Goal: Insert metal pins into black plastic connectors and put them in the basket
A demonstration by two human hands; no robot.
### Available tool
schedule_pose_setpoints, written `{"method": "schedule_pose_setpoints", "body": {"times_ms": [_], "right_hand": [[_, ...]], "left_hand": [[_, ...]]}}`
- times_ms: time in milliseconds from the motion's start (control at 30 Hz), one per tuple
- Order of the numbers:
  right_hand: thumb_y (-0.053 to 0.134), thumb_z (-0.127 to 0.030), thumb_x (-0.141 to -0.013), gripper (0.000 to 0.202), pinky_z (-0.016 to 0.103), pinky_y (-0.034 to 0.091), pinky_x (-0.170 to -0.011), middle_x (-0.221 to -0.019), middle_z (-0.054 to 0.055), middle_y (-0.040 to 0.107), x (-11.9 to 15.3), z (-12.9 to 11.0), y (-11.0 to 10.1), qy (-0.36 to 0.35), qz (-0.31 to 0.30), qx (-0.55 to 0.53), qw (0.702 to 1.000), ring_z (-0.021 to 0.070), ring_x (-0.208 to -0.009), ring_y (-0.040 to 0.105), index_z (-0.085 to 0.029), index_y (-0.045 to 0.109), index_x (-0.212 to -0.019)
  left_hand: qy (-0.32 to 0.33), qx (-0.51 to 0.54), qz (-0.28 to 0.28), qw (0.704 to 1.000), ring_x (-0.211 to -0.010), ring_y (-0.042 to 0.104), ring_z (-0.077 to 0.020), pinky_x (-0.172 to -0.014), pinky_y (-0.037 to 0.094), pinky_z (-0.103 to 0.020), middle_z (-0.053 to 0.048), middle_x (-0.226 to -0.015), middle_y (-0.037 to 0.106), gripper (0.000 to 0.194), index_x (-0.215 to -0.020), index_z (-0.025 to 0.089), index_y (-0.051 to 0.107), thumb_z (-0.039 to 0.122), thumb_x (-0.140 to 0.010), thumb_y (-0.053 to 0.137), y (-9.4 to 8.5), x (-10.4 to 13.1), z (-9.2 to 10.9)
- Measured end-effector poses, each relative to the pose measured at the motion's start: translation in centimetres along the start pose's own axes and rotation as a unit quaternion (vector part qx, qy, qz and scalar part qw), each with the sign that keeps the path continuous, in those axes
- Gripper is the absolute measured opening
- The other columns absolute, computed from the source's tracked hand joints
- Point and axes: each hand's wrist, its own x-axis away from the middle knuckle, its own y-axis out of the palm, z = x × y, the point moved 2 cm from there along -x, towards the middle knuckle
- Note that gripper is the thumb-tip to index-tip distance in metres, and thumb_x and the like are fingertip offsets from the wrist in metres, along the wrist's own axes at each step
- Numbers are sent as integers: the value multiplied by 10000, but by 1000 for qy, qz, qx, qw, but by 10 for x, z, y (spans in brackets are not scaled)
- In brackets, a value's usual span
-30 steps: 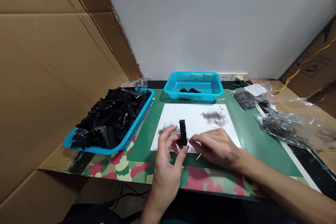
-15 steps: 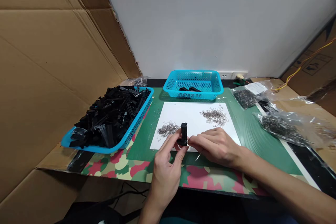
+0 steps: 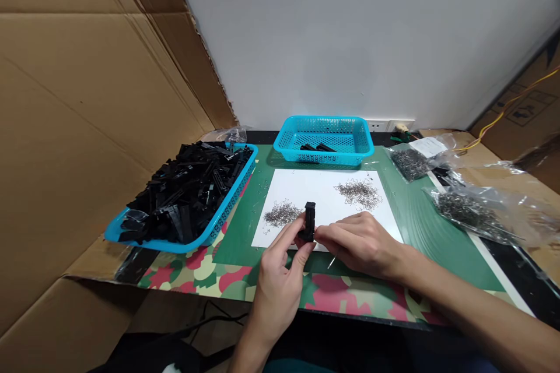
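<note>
A small black plastic part [image 3: 310,221] stands upright between the thumb and fingers of my left hand [image 3: 280,280], above the near edge of a white sheet [image 3: 321,186]. My right hand [image 3: 361,243] is closed in a pinch around a thin metal tool [image 3: 333,259], whose end sticks out below the fingers. The fingertips of that hand touch or nearly touch the lower right side of the black part. On the sheet lie two piles of tiny bent wires, one at the left [image 3: 282,214] and one at the right [image 3: 359,193].
A blue basket [image 3: 219,221] heaped with black parts is at the left. Another blue basket [image 3: 324,157] with a few black pieces stands behind the sheet. Plastic bags of wires [image 3: 411,163] lie at the right. Cardboard [image 3: 79,105] rises at the left.
The black part has turned slightly in my left hand. Otherwise the view has shifted a little, and both hands keep nearly the same pose.
</note>
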Motion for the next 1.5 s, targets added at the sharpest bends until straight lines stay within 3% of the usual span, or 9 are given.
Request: {"method": "schedule_pose_setpoints", "body": {"times_ms": [200, 400, 567, 833, 1033, 1133, 1267, 1367, 1500], "right_hand": [[431, -105, -1064, 220, 326, 325, -484, -605, -29, 555, -1, -2, -3, -36, -32, 94, 994, 130, -488, 469, -139, 632, -981], [430, -72, -1028, 220, 331, 295, -459, -590, -26, 529, -3, -9, -9, -107, -6, 186, 977, 147, -469, 447, -67, 641, -1092], [380, -74, -1052, 268, 324, 313, -466, -615, -15, 559, -1, -8, -8, -84, -19, 142, 986, 141, -480, 435, -57, 641, -1107], [466, -107, -1059, 191, 302, 316, -488, -582, -50, 549, 3, -2, -8, -42, -1, 32, 999, 124, -477, 413, -108, 656, -1073], [528, -80, -1010, 277, 310, 278, -503, -557, -57, 514, 1, -6, -6, -18, -8, -23, 1000, 106, -481, 361, -182, 597, -762], [519, -79, -1006, 322, 323, 240, -502, -555, -56, 497, 1, -7, -4, -15, -18, -28, 999, 103, -483, 345, -188, 560, -706], [508, -84, -1009, 275, 317, 232, -502, -571, -46, 525, 1, -5, -7, -4, -49, -6, 999, 102, -484, 369, -169, 620, -773], [502, -83, -1019, 220, 306, 241, -507, -593, -49, 558, 1, -1, -13, 12, -61, 17, 998, 100, -485, 409, -159, 699, -956], [514, -98, -1024, 226, 290, 273, -517, -622, -46, 601, 2, 5, -18, 17, -44, 19, 999, 99, -507, 473, -158, 711, -1118]], "left_hand": [[19, -24, -1, 1000, -1332, 642, -262, -1117, 551, -377, -67, -1452, 660, 399, -1399, 291, 677, 301, -1001, 644, 0, -1, 2], [37, -48, 3, 998, -1280, 674, -248, -1030, 601, -339, -65, -1420, 681, 399, -1405, 291, 665, 277, -1009, 625, 1, -2, 5], [39, -53, 5, 998, -1294, 669, -245, -1054, 593, -343, -54, -1434, 676, 407, -1412, 307, 659, 276, -1007, 633, 2, -2, 4], [33, -40, 1, 999, -1301, 673, -252, -1111, 573, -380, -53, -1449, 672, 443, -1438, 317, 642, 307, -996, 657, 2, 0, -4], [45, -43, -29, 998, -1324, 656, -247, -1135, 556, -380, -64, -1463, 659, 448, -1463, 306, 628, 285, -1015, 626, 1, 2, 0], [62, -55, -46, 996, -1340, 642, -252, -1101, 577, -360, -68, -1430, 679, 443, -1471, 303, 623, 268, -1031, 593, 1, 1, 5], [51, -59, -71, 994, -1351, 626, -250, -1055, 588, -333, -70, -1445, 662, 443, -1500, 315, 590, 279, -1065, 518, 2, -3, 12], [29, -45, -70, 996, -1336, 621, -260, -1065, 564, -346, -83, -1404, 677, 433, -1493, 294, 603, 339, -1076, 497, 1, -4, 15], [-25, -21, -96, 995, -991, 694, -222, -879, 580, -323, -84, -1126, 743, 459, -1470, 261, 623, 443, -1085, 454, -1, -3, 18]]}}
